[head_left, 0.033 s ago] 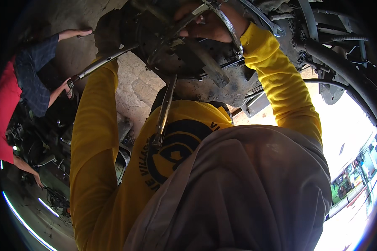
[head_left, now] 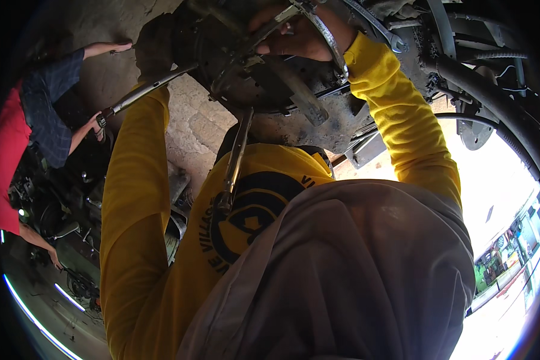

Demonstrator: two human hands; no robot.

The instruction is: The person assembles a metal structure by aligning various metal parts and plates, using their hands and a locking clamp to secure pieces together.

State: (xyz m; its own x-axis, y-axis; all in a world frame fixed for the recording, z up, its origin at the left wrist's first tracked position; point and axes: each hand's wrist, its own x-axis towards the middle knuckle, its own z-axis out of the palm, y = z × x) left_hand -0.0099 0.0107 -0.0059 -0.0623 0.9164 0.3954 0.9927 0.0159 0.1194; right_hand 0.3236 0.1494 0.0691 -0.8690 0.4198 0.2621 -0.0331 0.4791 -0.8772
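Note:
My right hand [head_left: 309,37] reaches in behind two curved metal shoes, the right one [head_left: 329,39] and the left one [head_left: 246,51], which look like brake shoes. Its fingers are bent together; what they hold, if anything, is hidden. Beneath them lies a dark, greasy round plate [head_left: 267,99]. At the plate's left side my left hand [head_left: 155,45] is dark in shadow, its fingers not discernible. One slim metal bar [head_left: 156,86] crosses my left wrist; a second bar [head_left: 240,150] hangs down in front of my yellow shirt.
A large wrench [head_left: 378,25] lies beyond my right wrist. Pipes and hoses [head_left: 492,90] crowd the right side. To the left, a person in a red shirt [head_left: 9,156] stands close, one hand near the bar's dark end. Dark machine parts [head_left: 60,219] lie below them.

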